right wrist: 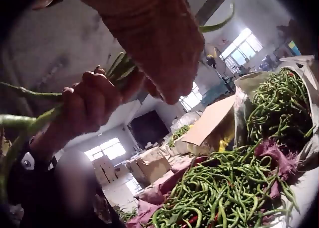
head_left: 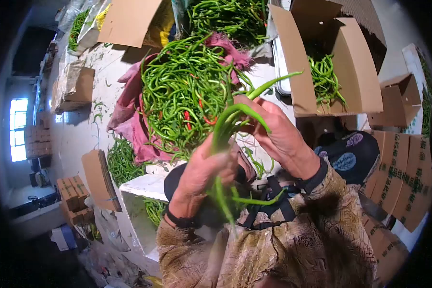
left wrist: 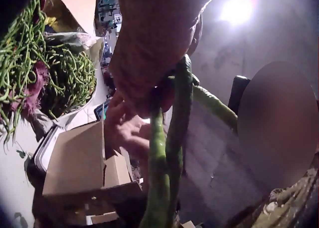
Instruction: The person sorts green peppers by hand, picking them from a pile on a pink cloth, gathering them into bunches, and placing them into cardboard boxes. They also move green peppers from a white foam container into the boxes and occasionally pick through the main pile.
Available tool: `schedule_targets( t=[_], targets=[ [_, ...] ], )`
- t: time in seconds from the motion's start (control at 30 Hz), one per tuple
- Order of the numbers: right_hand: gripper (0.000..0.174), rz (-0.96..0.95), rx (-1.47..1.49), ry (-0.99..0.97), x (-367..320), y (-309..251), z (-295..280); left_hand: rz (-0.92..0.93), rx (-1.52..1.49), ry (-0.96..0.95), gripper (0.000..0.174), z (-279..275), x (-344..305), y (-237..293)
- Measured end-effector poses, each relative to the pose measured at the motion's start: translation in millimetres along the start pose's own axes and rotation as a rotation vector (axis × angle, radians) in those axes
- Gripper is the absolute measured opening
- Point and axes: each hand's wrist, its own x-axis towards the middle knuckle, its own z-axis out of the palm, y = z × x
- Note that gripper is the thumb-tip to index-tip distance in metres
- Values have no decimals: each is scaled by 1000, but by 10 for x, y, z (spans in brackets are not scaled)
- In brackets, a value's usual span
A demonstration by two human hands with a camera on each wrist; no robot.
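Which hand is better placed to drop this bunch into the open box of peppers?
Probably right: the right hand holds the long green pepper bunch nearer the open brown cardboard box; the left hand grips it farther away.

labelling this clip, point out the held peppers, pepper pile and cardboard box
held peppers [head_left: 228,115]: head view, upper bend
pepper pile [head_left: 182,96]: head view, heap's middle
cardboard box [head_left: 357,72]: head view, right wall
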Motion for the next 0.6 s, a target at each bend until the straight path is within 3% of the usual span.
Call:
schedule_targets(
  t=[0.1, 0.13, 0.23, 0.27, 0.3, 0.43, 0.5, 0.53, 0.57, 0.6],
  targets=[
    [31, -56, -75, 42, -100, 32, -116, 17, -36, -74, 68, 83, 34, -185],
    [30, -123, -119, 41, -146, 32, -165, 9, -46, -74, 68, 43, 45, -251],
    [28, -60, -46, 30, -173, 13, -354, -39, -270, -124, 75, -97, 57, -452],
    [27, -89, -194, -74, -94, 20, -580, -55, -325, -154, 69, -112, 56, -497],
    [28, -73, -27, 93, -24, -29, -526, -68, -382, -185, 64, -130, 61, -538],
    [28, -312, -42, 421, -200, -482, -542, 110, -466, -285, 56, -369, 127, -682],
    [27, -364, -226, 303, -340, -563, -796, 161, -555, -229, 50, -417, 134, -682],
    [27, -330, -446, 293, -406, -515, -804, 193, -568, -286, 39, -443, 153, -680],
    [27, -322, -448, 289, -494, -427, -779, 226, -577, -348, 30, -457, 168, -676],
    [28, -117, -541, 192, -583, -322, -641, 237, -619, -349, 36, -435, 174, -674]
  ],
)
